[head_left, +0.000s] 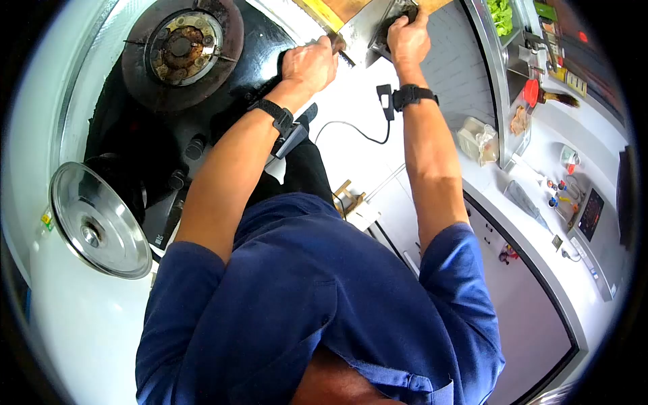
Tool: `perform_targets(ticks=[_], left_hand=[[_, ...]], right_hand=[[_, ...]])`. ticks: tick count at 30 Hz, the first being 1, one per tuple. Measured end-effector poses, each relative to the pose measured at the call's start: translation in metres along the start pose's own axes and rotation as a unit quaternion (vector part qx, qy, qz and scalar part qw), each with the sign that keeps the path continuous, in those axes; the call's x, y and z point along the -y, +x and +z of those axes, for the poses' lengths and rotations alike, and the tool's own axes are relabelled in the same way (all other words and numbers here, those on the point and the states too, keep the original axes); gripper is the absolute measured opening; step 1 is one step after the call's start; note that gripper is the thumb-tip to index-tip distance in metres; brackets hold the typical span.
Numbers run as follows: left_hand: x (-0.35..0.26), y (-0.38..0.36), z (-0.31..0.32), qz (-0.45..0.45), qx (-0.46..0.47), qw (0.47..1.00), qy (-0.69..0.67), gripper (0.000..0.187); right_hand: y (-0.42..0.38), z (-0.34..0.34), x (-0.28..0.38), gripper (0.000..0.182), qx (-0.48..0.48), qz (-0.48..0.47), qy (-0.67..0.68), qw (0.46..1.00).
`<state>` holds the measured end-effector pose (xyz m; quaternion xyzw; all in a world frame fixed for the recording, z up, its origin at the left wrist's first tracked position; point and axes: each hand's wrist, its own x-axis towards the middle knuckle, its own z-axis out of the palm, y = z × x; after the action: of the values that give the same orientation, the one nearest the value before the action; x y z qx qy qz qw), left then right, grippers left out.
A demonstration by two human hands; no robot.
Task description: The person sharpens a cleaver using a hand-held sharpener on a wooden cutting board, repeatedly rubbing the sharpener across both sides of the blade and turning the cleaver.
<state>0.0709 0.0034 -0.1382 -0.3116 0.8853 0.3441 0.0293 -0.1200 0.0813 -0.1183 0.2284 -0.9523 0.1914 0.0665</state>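
Observation:
My left hand [310,65] is at the top middle with its fingers curled closed. A small brown and black piece [339,46] shows at its fingertips, too covered to name. To the right, my right hand [409,42] is closed at the dark edge of a grey metal object [361,30] with a flat, shiny face; the top of the frame cuts it off, so its kind cannot be told. A yellow strip [321,13] and a wooden-coloured surface [343,7] lie just beyond my hands.
A gas burner [181,47] sits on the black hob at upper left. A metal lid [101,219] stands at lower left. On the right counter are a clear plastic container [478,140], a brush [560,99], green leaves [501,17] and a panel with a display [592,214].

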Motion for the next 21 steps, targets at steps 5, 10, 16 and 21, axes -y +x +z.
perform_targets(ticks=[5, 10, 16, 21], left_hand=[[-0.004, 0.001, -0.001, -0.006, 0.006, 1.000, 0.002, 0.041], [-0.002, 0.001, 0.001, 0.010, -0.010, 1.000, 0.017, 0.040], [-0.003, 0.002, 0.001, -0.001, 0.002, 1.000, 0.012, 0.041], [-0.005, 0.001, -0.004, -0.013, 0.019, 0.999, 0.043, 0.040]], right_hand=[[-0.099, -0.010, 0.009, 0.051, -0.013, -0.062, 0.052, 0.997], [-0.003, 0.001, -0.007, 0.049, -0.006, -0.063, -0.010, 0.998], [-0.098, -0.011, 0.008, 0.058, 0.017, -0.028, 0.047, 0.998], [-0.005, 0.003, -0.004, 0.041, -0.037, -0.055, -0.026, 0.997]])
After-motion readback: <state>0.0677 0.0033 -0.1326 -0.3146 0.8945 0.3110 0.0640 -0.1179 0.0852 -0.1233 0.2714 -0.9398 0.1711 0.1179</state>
